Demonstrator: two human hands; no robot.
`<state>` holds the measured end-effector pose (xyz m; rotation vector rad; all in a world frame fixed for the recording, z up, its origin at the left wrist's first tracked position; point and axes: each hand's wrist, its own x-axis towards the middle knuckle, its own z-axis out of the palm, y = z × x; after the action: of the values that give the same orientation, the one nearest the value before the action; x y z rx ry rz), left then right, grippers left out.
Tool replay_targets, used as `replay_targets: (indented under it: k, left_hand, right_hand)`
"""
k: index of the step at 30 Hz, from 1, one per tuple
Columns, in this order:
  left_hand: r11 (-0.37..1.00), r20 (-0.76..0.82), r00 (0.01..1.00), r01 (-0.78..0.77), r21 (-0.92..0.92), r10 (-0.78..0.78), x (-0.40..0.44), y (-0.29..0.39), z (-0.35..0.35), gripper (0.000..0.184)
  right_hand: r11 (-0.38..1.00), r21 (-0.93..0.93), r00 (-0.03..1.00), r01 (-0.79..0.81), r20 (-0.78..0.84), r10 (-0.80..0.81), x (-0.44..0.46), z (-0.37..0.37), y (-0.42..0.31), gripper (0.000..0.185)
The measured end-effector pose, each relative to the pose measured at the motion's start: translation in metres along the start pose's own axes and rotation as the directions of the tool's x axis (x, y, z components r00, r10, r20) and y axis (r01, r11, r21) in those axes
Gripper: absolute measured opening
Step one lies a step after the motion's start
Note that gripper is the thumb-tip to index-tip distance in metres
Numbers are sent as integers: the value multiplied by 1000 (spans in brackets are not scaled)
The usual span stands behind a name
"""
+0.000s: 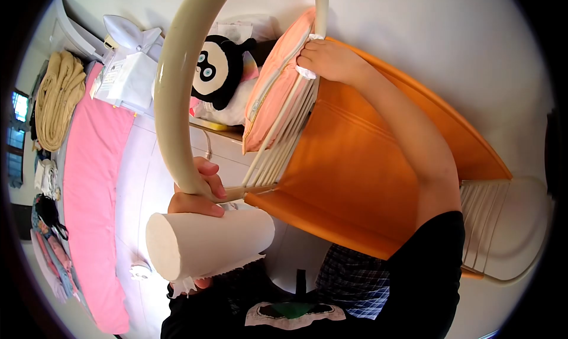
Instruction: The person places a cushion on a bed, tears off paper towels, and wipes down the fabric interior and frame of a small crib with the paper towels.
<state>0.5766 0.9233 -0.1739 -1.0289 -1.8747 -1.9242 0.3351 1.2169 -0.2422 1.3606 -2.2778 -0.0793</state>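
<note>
A white toilet paper roll (210, 244) with a torn, hanging edge lies against my left hand (198, 197). Fingers of that hand curl around the cream tube (171, 102) of a chair frame just above the roll, and a bit of skin shows under the roll. My right hand (331, 60) presses a crumpled white tissue (306, 71) against the frame, beside a peach cushion (283, 84). The chair's orange seat (355, 161) stretches below my right forearm. Part of the left hand is hidden behind the tube and roll.
A black plush toy (219, 72) sits behind the tube. On the left are a pink mat (92, 209), a folded beige cloth (59, 99) and a white box (127, 81). Cream bars (485, 220) of the chair show at right, near the wall.
</note>
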Motion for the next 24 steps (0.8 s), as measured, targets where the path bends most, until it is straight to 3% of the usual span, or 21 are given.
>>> replay_targets:
  k: [2, 5, 8, 9, 10, 14, 16, 18, 19, 21, 24]
  left_hand:
    - [999, -3, 999, 44, -2, -44, 4, 4, 2, 79]
    - [996, 0, 996, 91, -8, -91, 4, 5, 0, 74]
    - [996, 13, 996, 92, -14, -91, 5, 7, -1, 75]
    - [995, 22, 995, 97, -25, -97, 5, 7, -1, 75]
    - [995, 22, 995, 94, -25, -93, 4, 7, -1, 75]
    - [995, 17, 995, 96, -12, -96, 7, 7, 1, 79]
    - [996, 37, 995, 93, 6, -93, 6, 10, 2, 82]
    - [987, -32, 987, 160, -18, -160, 3, 12, 4, 78]
    - [983, -56, 981, 184, -29, -185, 2, 12, 5, 77]
    - [993, -18, 993, 117, -26, -117, 3, 8, 1, 77]
    - [993, -30, 992, 121, -15, -122, 3, 7, 2, 76]
  right_hand:
    - [1000, 11, 999, 16, 34, -16, 3, 1, 0, 14]
    - [1000, 1, 999, -16, -38, 16, 5, 15, -8, 8]
    - [998, 57, 992, 28, -125, -21, 8, 22, -19, 5]
    - [993, 84, 972, 81, -228, -60, 9, 24, -31, 4]
    - [985, 106, 941, 136, -326, -95, 9, 25, -46, 5]
    - [950, 284, 917, 131, -399, -7, 20, 19, -126, 10]
    - [875, 425, 864, 231, -503, 17, 28, 13, -168, 13]
    - [802, 522, 905, 290, -422, -52, 27, -5, -202, 19]
    - [799, 527, 907, 288, -418, -51, 26, -9, -210, 19]
    - [743, 612, 836, 271, -532, 133, 26, -13, -218, 24]
    - [767, 550, 811, 331, -581, 66, 6, -18, -200, 27]
